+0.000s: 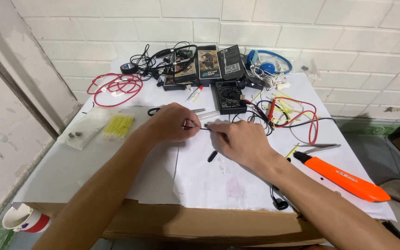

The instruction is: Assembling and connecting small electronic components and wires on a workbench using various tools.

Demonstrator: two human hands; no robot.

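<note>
A white-painted brick wall (274, 23) runs behind the table (70, 166), its paint patchy and peeling down the left side. The table is covered in white paper, with brown cardboard (200, 224) showing along its near edge. Green patterned floor (371, 127) shows past the far right corner. A red and white cup (24, 220) stands below the near left corner. Light is even and soft.

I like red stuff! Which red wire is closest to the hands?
The loose red wire loop right of the black multimeter, beside the right hand. The coiled red cable lies farther away, at the back left.
</note>
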